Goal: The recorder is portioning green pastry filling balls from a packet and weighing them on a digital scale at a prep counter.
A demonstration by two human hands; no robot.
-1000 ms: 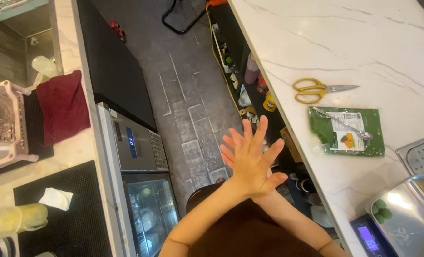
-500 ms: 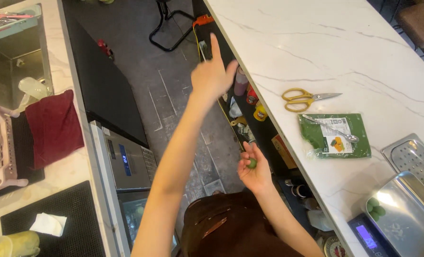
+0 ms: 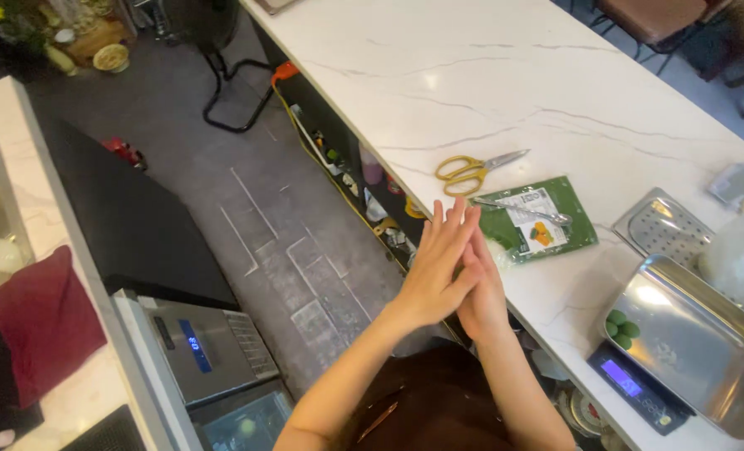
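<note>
View from above: the person's left hand (image 3: 432, 276) and right hand (image 3: 480, 292) are pressed together palm to palm, fingers (image 3: 455, 230) straight and holding nothing, at the near edge of a white marble tabletop (image 3: 506, 92); just beyond the fingertips on the tabletop lies a green packet (image 3: 547, 230) with a metal spoon (image 3: 526, 210) across it; yellow-handled scissors (image 3: 472, 169) lie just past the packet; to the right, a steel tray (image 3: 698, 342) holding small green balls (image 3: 622, 326) sits on a digital scale (image 3: 635, 388).

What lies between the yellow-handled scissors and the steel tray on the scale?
In the head view, a green packet with a metal spoon on it lies between the scissors and the tray.
</note>
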